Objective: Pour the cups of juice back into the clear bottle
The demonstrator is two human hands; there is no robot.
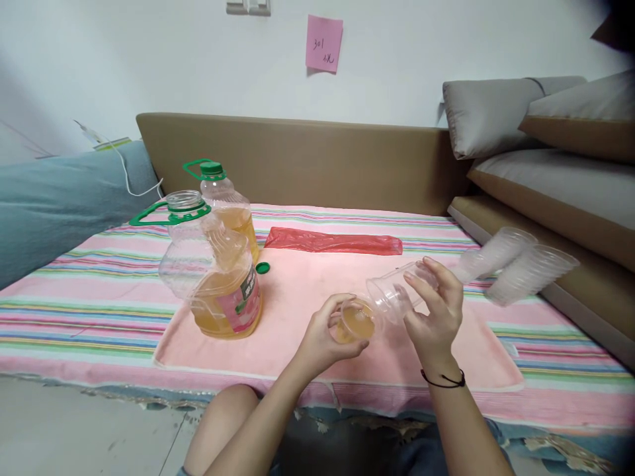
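My left hand (331, 337) is wrapped round a clear plastic cup (359, 321) with yellowish liquid in it. My right hand (439, 311) grips a second clear plastic cup (394, 291), tipped on its side, its mouth turned left toward the rim of the first. Whether the two rims touch, I cannot tell. To the left stands an uncapped big bottle (223, 284) with a green handle, partly filled with yellowish liquid. Behind it is another bottle (231, 211) with its green cap on. A loose green cap (262, 268) lies beside them on the pink towel (297, 350).
Two stacks of clear cups, a nearer stack (533, 274) and a farther stack (501, 251), lean at the right by piled cushions (555, 172). A red plastic bag (332, 241) lies flat at the back. Striped cloth (99, 311) covers the seat up to its front edge.
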